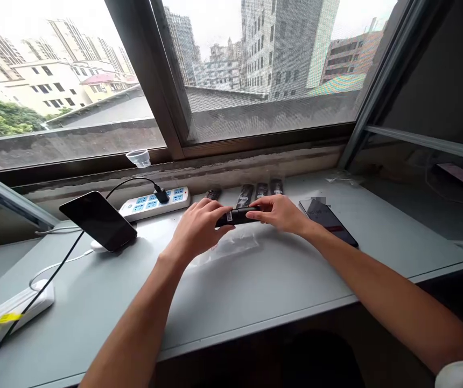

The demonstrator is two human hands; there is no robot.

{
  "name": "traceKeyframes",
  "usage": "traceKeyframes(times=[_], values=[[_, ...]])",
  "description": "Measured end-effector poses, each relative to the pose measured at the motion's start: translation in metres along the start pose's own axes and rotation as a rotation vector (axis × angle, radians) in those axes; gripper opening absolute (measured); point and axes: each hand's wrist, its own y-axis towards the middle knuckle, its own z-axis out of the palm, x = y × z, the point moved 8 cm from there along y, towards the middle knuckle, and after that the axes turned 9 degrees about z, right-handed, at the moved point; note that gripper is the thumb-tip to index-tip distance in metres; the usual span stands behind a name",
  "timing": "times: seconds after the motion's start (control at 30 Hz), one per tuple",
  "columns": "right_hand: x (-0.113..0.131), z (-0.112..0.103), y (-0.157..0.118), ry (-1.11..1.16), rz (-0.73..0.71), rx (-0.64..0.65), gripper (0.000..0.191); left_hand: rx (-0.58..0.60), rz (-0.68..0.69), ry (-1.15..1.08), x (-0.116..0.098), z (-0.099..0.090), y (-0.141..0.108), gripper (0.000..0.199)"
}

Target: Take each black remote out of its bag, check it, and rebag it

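Observation:
A black bar-shaped item point(240, 216) with a small white label lies level between my hands, just above the table. Its exact kind is not clear. My left hand point(200, 222) grips the labelled end, thumb below and fingers over the top. On the opposite end, my right hand point(279, 213) pinches it between thumb and fingers. Under them a clear plastic bag point(235, 245) lies flat on the grey table point(264, 291). Just behind, several similar dark items in clear wrapping point(262, 191) lie in a row; one more point(214, 194) is partly hidden by my left hand.
A phone point(328, 221) lies right of my right hand. To the left, a tablet-like black screen point(98, 220) leans on a stand near a power strip point(154, 202) with a plug in it. Another white strip point(13, 318) and cables occupy the left edge. A clear cup point(139, 158) sits by the window.

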Motion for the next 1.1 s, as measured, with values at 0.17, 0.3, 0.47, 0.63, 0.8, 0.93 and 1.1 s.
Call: traceKeyframes(times=[0.17,0.3,0.47,0.63,0.8,0.93,1.1], values=[[-0.006,-0.010,0.006,0.031,-0.027,-0.019,0.042,0.052,-0.078,0.016,0.015,0.002,-0.008,0.040],[-0.012,-0.021,0.011,0.176,-0.072,-0.045,0.033,0.035,-0.127,-0.002,0.034,-0.001,-0.016,0.043],[-0.012,-0.017,0.011,0.090,-0.165,0.000,0.019,0.033,-0.160,-0.048,0.045,-0.001,-0.021,0.043],[-0.010,-0.016,0.011,0.005,-0.222,-0.021,0.014,0.027,-0.149,-0.066,0.044,0.000,-0.020,0.041],[-0.003,-0.019,0.009,-0.035,-0.305,-0.063,0.038,0.013,-0.139,-0.085,0.044,0.001,-0.021,0.041],[-0.004,-0.017,0.008,-0.086,-0.250,-0.052,0.038,0.000,-0.146,-0.091,0.046,0.001,-0.022,0.041],[-0.006,-0.005,0.008,0.068,-0.158,0.133,0.042,-0.044,-0.145,-0.077,0.045,-0.002,-0.021,0.043]])
